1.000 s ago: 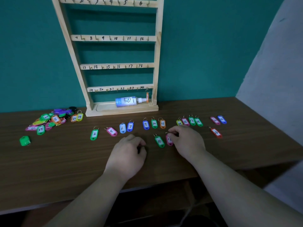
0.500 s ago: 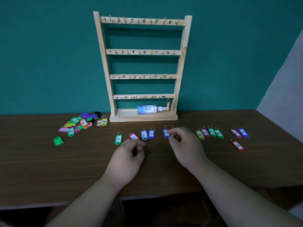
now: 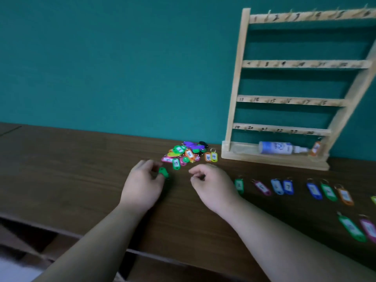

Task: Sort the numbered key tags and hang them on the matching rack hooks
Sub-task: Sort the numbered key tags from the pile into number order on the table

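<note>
A lone green key tag [image 3: 164, 173] lies on the brown table [image 3: 71, 169], and my left hand [image 3: 142, 185] pinches it at the fingertips. Just beyond it is a mixed pile of coloured tags [image 3: 183, 154]. My right hand [image 3: 212, 185] hovers beside the pile with loosely curled fingers, holding nothing. To the right, sorted tags lie in a row, starting with a green tag [image 3: 239, 185] and a pink tag [image 3: 262, 187]. The wooden rack [image 3: 236, 98] with numbered hooks stands against the wall; an orange tag [image 3: 316, 148] hangs at its lowest right hook.
A white and blue bottle [image 3: 278, 147] lies on the rack's base. Two more tags, green [image 3: 351, 227] and pink [image 3: 369, 230], lie nearer the front at the right edge. The table's front edge runs just under my forearms. The teal wall is close behind.
The view has swung left. Both hands left the sorted row and moved left to the pile; my left hand has taken hold of the lone green tag.
</note>
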